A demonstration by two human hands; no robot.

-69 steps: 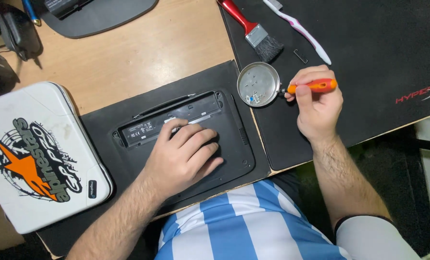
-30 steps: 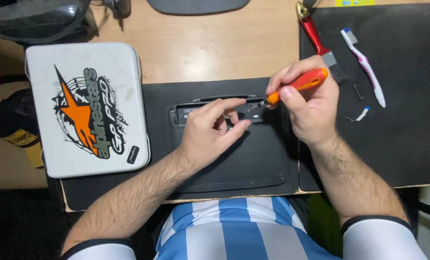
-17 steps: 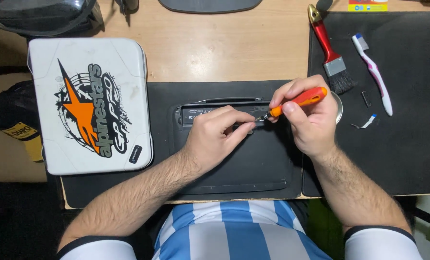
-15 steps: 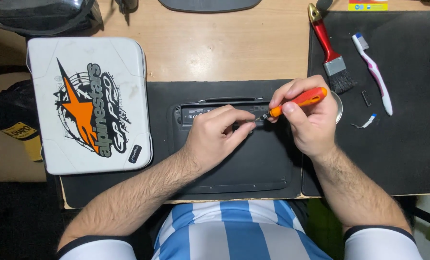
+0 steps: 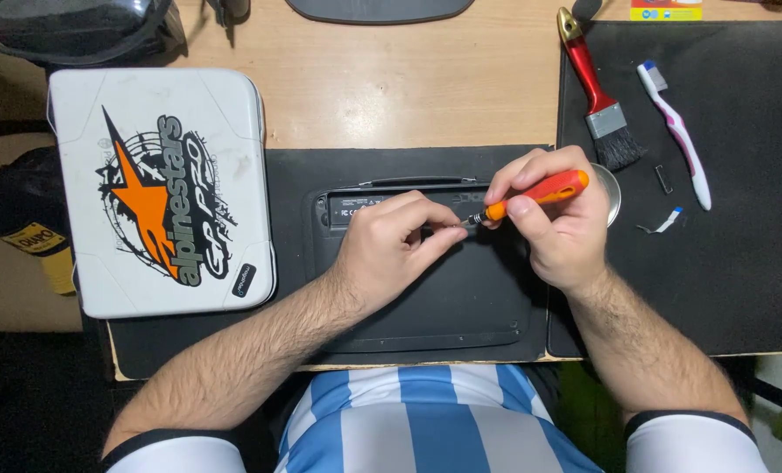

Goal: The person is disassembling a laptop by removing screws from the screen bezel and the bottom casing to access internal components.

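The right hand (image 5: 559, 229) pinches an orange-handled screwdriver (image 5: 535, 194), its tip pointing to nine o'clock at the left hand (image 5: 393, 248), whose fingers press together on a black device (image 5: 426, 298). At two o'clock lie a red-handled brush (image 5: 594, 89) and a toothbrush (image 5: 675, 133); at nine o'clock, a white case (image 5: 159, 188).

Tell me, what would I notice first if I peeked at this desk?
Right in the middle, the right hand holds a small orange screwdriver, its tip meeting the left hand over a flat black device. On the left lies a white case with a big orange star picture. At the top right, a red-handled brush and a pink and white toothbrush lie on a black mat.
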